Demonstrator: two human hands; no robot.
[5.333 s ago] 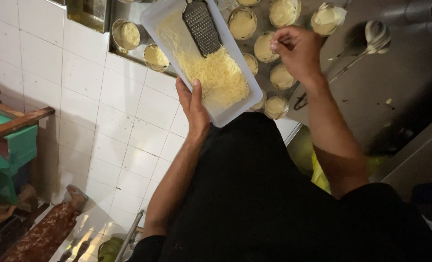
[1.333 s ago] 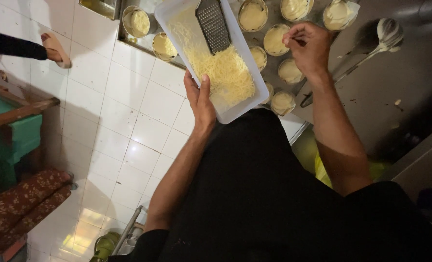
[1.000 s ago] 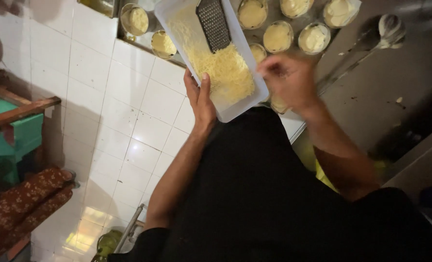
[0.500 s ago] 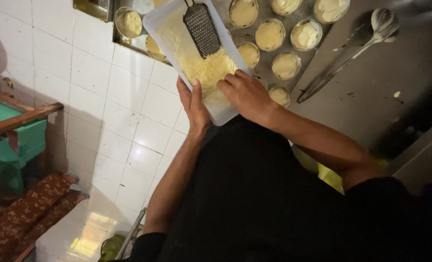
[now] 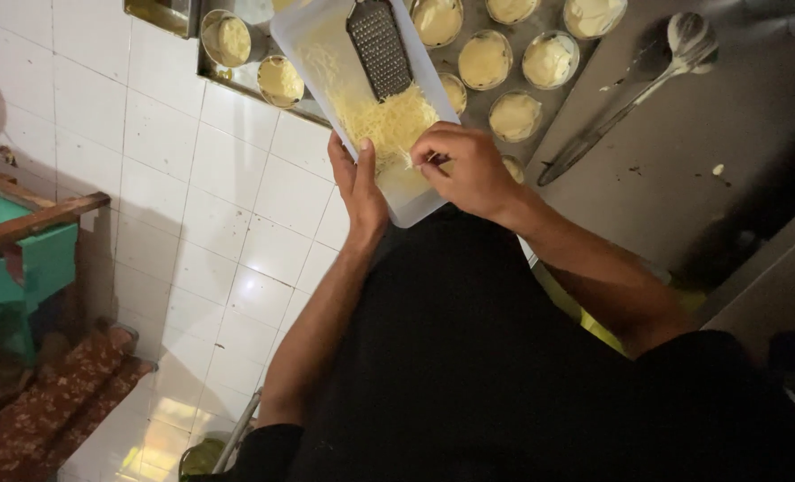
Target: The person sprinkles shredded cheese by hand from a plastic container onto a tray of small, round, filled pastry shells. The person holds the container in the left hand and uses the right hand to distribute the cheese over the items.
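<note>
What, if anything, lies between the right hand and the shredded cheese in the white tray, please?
Nothing visible does. The right hand already has its fingertips in the pale yellow shredded cheese inside the white rectangular plastic tray. The flat metal grater lies further up the tray, clear of it.

A working kitchen: steel counter (image 5: 683,143), filled moulds (image 5: 515,114), white-tiled floor (image 5: 192,223).

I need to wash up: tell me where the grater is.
In the head view, the grater lies in the white tray at top centre, above the shredded cheese, left of the filled cups.
</note>
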